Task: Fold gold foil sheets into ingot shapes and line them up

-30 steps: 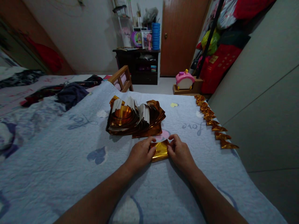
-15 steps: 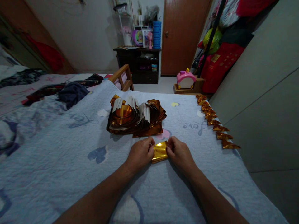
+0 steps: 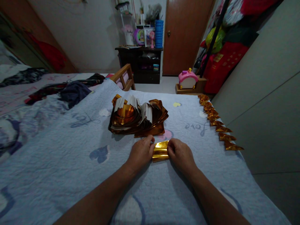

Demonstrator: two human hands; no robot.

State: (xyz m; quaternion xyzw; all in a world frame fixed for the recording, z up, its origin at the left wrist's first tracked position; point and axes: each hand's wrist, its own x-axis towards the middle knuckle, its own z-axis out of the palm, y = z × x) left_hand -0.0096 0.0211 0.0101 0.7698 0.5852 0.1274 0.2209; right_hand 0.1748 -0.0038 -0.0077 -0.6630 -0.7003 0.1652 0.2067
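A small folded sheet of gold foil paper (image 3: pixel 160 151) lies on the pale blue quilt (image 3: pixel 70 162). My left hand (image 3: pixel 140 153) pinches its left edge with curled fingers. My right hand (image 3: pixel 181 155) grips its right edge the same way. Just beyond my hands sits a fanned pile of gold foil sheets (image 3: pixel 137 117), white on their backs. Along the right edge of the bed runs a row of folded gold paper pieces (image 3: pixel 217 126).
Dark clothes (image 3: pixel 70 90) lie bunched at the far left of the bed. A wooden chair (image 3: pixel 124 79) stands past the bed's far edge, with a dark shelf unit (image 3: pixel 142 62), a brown door (image 3: pixel 182 34) and a pink toy (image 3: pixel 187 79) beyond. A grey wardrobe wall (image 3: pixel 262 93) rises on the right.
My hands have drawn closer together and the gold sheet between them looks narrower, folded in from the sides. The view has shifted slightly.
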